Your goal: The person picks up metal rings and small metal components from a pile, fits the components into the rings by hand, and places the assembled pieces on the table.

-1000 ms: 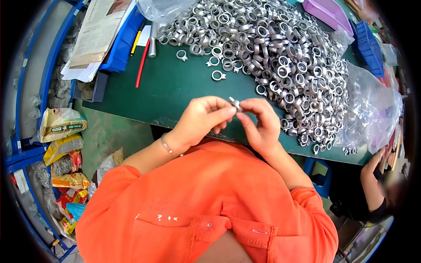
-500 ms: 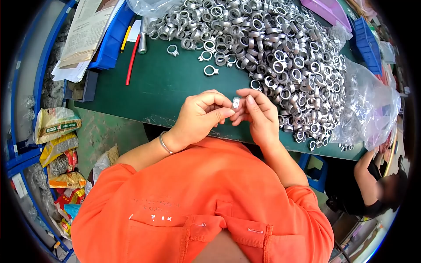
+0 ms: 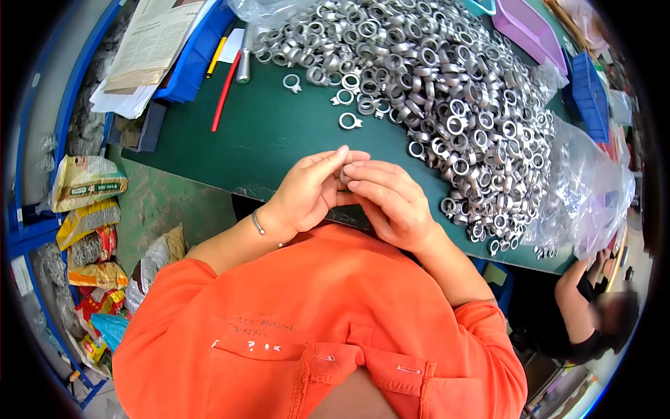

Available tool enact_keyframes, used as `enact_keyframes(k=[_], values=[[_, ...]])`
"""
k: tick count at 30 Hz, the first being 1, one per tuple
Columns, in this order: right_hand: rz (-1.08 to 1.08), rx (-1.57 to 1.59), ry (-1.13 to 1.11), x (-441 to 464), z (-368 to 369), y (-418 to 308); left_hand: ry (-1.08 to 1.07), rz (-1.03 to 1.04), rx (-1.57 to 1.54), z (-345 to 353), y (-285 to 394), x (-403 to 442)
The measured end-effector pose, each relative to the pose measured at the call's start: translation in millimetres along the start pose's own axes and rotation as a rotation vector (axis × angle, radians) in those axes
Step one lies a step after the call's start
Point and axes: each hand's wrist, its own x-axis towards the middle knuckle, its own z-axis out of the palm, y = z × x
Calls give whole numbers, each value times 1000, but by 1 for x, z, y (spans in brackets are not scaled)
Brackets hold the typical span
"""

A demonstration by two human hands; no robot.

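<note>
A small metal ring part [image 3: 344, 177] is mostly hidden between my two hands, just over the front edge of the green table [image 3: 202, 153]. My left hand [image 3: 310, 188] has its fingers and thumb round the part. From the right, my right hand [image 3: 392, 199] closes over it with bent fingers. Beyond them lies a large heap of similar metal rings [image 3: 447, 77]. A few single rings, one of them [image 3: 350, 121] nearest my hands, lie at the heap's left edge.
Red pen [image 3: 225, 98], yellow pen [image 3: 217, 57] and metal tool [image 3: 244, 63] lie back left by a blue bin [image 3: 195, 59] with papers. Right are a clear plastic bag [image 3: 586, 188], a pink tray [image 3: 530, 31] and a blue basket [image 3: 590, 94]. Another person [image 3: 576, 307] sits lower right.
The ring part, earlier held up in view at my fingertips, is now mostly covered. My hands have come together, with my right hand moved left over the part.
</note>
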Motion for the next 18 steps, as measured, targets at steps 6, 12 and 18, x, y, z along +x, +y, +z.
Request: enact_keyframes(k=[6,12,18], values=[[332,-441,-194,22,24,47,210,46,78,-18,-6,-1],[495,58,-128,22,13,43,261,211,236,-16,0,-5],[164,-172,-124,15,-2,9,84,111,195,-14,2,-1]])
